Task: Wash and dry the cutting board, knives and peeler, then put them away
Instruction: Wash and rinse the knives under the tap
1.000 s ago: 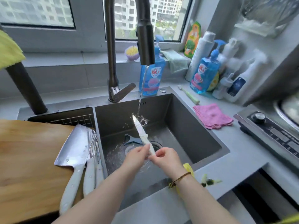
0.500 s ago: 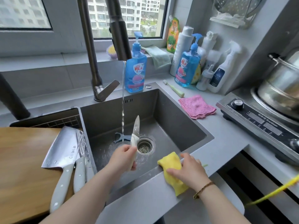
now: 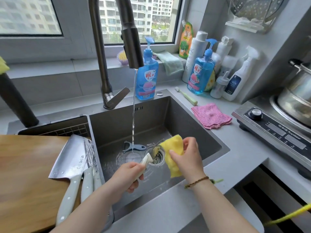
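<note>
Over the steel sink, my left hand grips the white handle of a small knife, blade pointing up and right. My right hand holds a yellow cloth folded around the blade's tip. A blue peeler lies on the sink floor under the running water. A cleaver and two more white-handled knives rest on the wooden cutting board at the left.
The faucet runs a thin stream. Blue soap bottles, sprays and a toothbrush line the back. A pink cloth lies on the counter right of the sink, then an induction cooker with a pot.
My right hand picked up the yellow cloth from the sink's front edge and brought it onto the knife blade. My left hand lowered and tilted the knife away from the stream.
</note>
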